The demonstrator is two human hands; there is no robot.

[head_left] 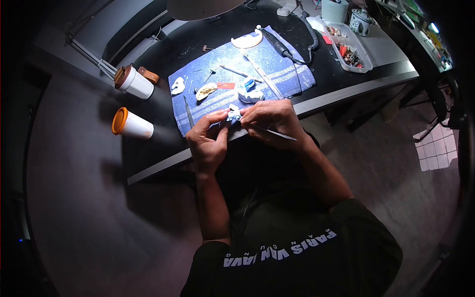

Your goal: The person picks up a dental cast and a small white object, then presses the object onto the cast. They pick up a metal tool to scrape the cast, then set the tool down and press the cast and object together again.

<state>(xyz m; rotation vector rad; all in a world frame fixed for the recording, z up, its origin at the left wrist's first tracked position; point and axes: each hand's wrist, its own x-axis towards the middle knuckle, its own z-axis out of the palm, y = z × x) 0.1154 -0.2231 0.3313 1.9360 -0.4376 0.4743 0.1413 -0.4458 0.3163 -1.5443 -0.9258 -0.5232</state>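
Note:
My left hand pinches a small white-and-blue piece, which looks like part of a dental cast, at the towel's front edge. In my right hand is a slim metal hand tool, held like a pen. Its back end points right and down; its tip, by the piece, is hidden by my fingers. Just beyond my hands, a dental cast with blue on it lies on the blue towel. A yellowish cast lies to its left, beside a red strip.
A knife-like tool, a brush and a white cast piece lie on the towel. A corded handpiece rests at its back. Two lidded cups stand left. At right sits a plastic box of small bits. A lamp hangs above.

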